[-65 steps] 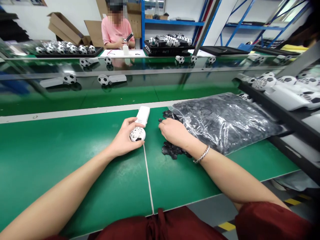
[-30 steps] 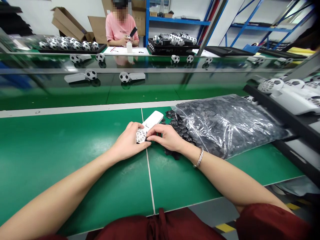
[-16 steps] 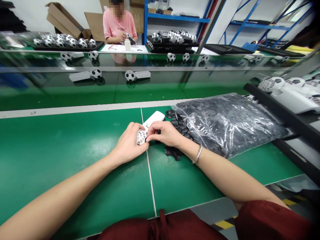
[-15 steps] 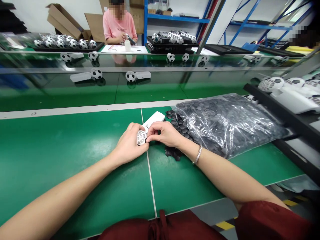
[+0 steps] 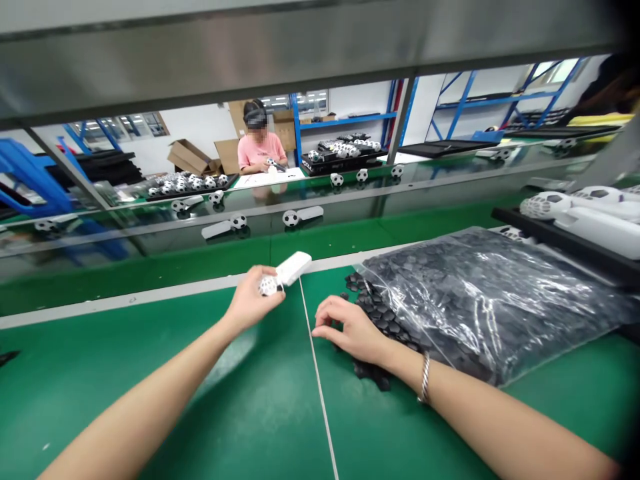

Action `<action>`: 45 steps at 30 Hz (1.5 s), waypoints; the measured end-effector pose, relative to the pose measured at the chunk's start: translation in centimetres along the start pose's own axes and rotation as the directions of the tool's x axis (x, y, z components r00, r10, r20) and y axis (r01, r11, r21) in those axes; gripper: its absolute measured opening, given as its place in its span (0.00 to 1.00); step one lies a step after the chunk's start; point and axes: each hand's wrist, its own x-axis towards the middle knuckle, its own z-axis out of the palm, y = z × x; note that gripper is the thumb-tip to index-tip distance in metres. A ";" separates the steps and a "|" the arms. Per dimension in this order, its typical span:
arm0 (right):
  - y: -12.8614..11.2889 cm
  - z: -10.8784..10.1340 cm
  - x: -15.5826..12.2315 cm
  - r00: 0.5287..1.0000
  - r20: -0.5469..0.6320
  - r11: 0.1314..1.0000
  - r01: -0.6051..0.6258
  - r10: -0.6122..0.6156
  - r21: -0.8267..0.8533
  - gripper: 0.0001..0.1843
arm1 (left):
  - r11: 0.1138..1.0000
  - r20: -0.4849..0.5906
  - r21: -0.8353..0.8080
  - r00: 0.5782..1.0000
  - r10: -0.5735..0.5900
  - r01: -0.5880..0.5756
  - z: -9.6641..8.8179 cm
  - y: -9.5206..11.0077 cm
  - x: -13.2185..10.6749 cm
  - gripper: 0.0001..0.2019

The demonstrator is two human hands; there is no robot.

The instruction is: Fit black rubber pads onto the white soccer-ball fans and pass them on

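Observation:
My left hand [image 5: 253, 301] is closed round the football-patterned head of a white handheld fan [image 5: 285, 273], held up above the green mat [image 5: 150, 373] with its handle pointing away to the right. My right hand [image 5: 345, 327] rests on the mat with curled fingers, beside a loose heap of small black pieces [image 5: 373, 320]. Whether those fingers pinch a piece I cannot make out. The pieces spill from a clear plastic bag [image 5: 480, 300] lying to the right.
A conveyor belt [image 5: 200, 247] beyond the mat carries several finished fans [image 5: 300, 216]. A black tray [image 5: 575, 240] at the right holds more white fans [image 5: 580, 207]. A person in a pink shirt [image 5: 261, 148] works across the line. A grey shelf [image 5: 300, 40] hangs overhead.
My view has tilted upward, bringing the overhead shelf into sight. My left hand has lifted the fan toward the belt. My right hand has left the fan's head and dropped beside the black pieces.

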 end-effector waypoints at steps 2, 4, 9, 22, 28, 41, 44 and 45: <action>0.1 0.0 -0.2 0.999 0.050 1.000 -0.002 0.003 -0.022 0.08 | 0.998 -0.109 0.053 0.994 -0.015 0.021 0.1 -1.1 3.6 0.20; 0.2 0.0 -0.3 0.995 0.097 0.998 -0.007 0.012 -0.057 0.07 | 0.994 -0.196 0.096 0.980 -0.035 0.055 0.9 -2.5 6.6 0.26; 0.7 0.0 -0.4 0.980 0.191 0.985 -0.020 0.053 -0.171 0.07 | 0.970 -0.290 0.145 0.946 -0.146 0.195 4.2 -6.1 9.7 0.39; 1.2 0.5 0.0 0.953 0.286 0.961 -0.016 0.098 -0.278 0.10 | 0.956 -0.464 -0.023 0.844 -0.269 0.292 3.6 -8.2 9.4 0.23; 1.2 0.4 -0.3 0.957 0.277 0.961 -0.006 0.086 -0.275 0.09 | 0.964 -0.381 -0.054 0.887 -0.259 0.259 3.6 -7.9 8.6 0.14; 0.6 -0.6 -0.6 0.990 0.144 0.953 0.041 0.003 -0.300 0.12 | 0.987 -0.287 -0.021 0.945 -0.156 0.157 2.9 -6.0 2.3 0.14; 0.9 -2.1 -0.1 0.987 -0.154 0.928 -0.018 -0.042 -0.371 0.11 | 0.995 -0.212 -0.051 0.973 -0.090 0.081 3.1 -4.8 -0.4 0.20; 1.2 -2.7 0.2 0.969 -0.246 0.917 -0.065 -0.037 -0.394 0.11 | 0.996 -0.178 -0.067 0.982 -0.062 0.051 3.2 -4.3 -1.4 0.20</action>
